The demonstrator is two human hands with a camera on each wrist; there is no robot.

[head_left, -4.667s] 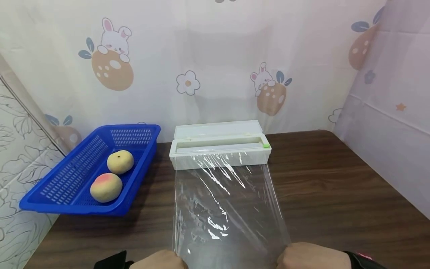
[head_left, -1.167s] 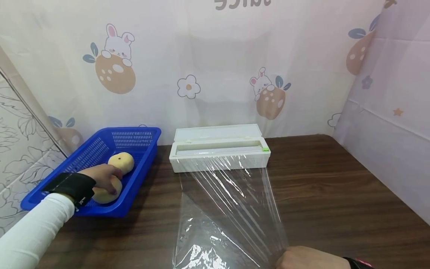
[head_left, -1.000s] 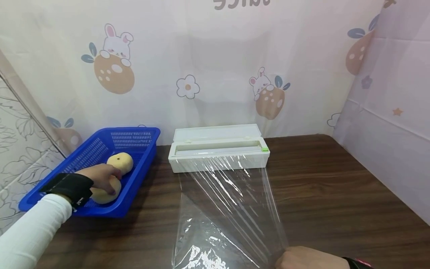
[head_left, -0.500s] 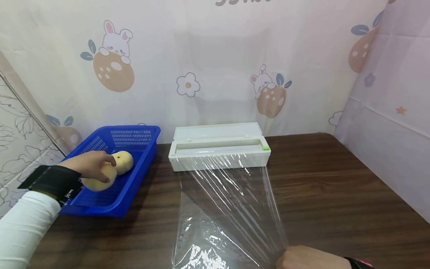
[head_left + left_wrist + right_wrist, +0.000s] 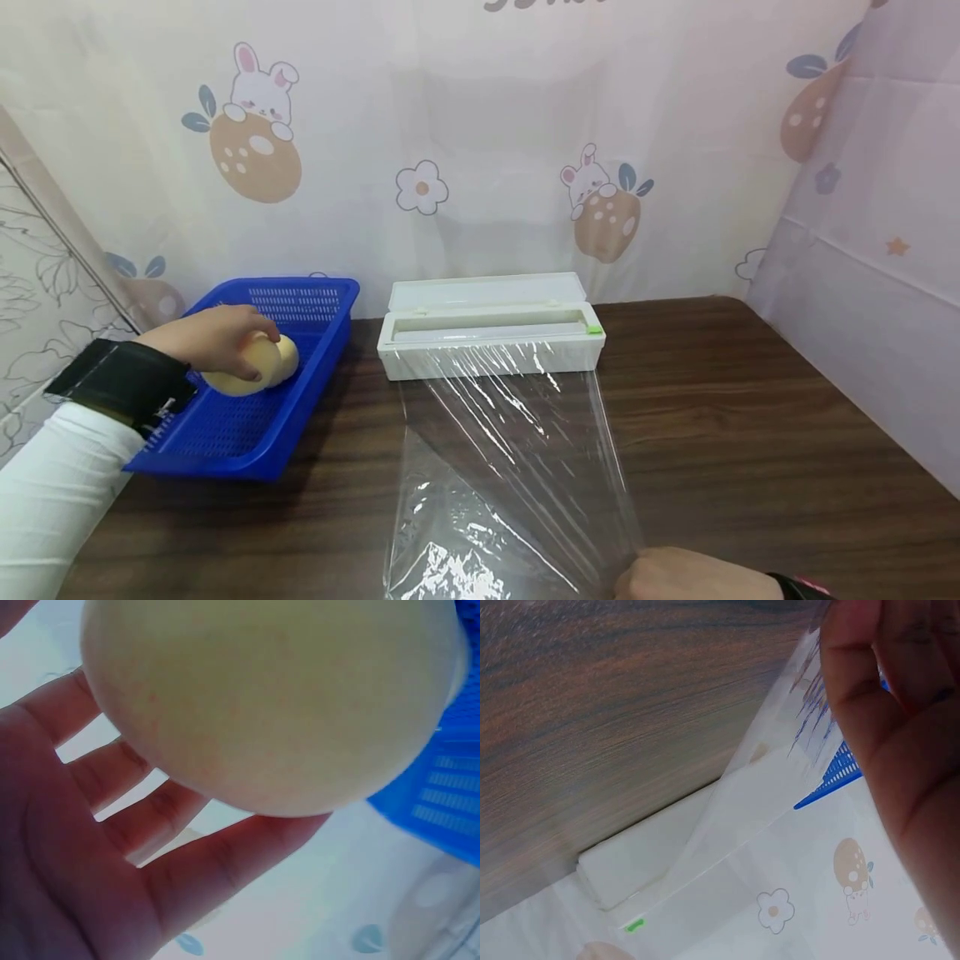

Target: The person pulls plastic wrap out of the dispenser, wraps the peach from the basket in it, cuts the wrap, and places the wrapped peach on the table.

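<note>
My left hand (image 5: 219,337) grips a yellow-pink peach (image 5: 251,371) from above and holds it up over the blue basket (image 5: 247,433). In the left wrist view the peach (image 5: 270,697) fills the frame, with my fingers (image 5: 150,825) curled under it. A second peach (image 5: 288,354) lies just behind it, mostly hidden. My right hand (image 5: 690,575) pinches the near right corner of the clear cling film (image 5: 510,467), which runs out of the white dispenser box (image 5: 487,333). The film's near left corner lies loose and crumpled on the table.
The dark wooden table (image 5: 750,417) is walled by patterned cloth at the back and on both sides. The dispenser's lid stands open against the back cloth. The right wrist view shows the film (image 5: 780,750), the dispenser (image 5: 675,855) and a corner of the basket (image 5: 840,776).
My left hand let go of the film's left corner, reached into the basket, took the nearer peach and raised it. My right hand has kept its hold on the film.
</note>
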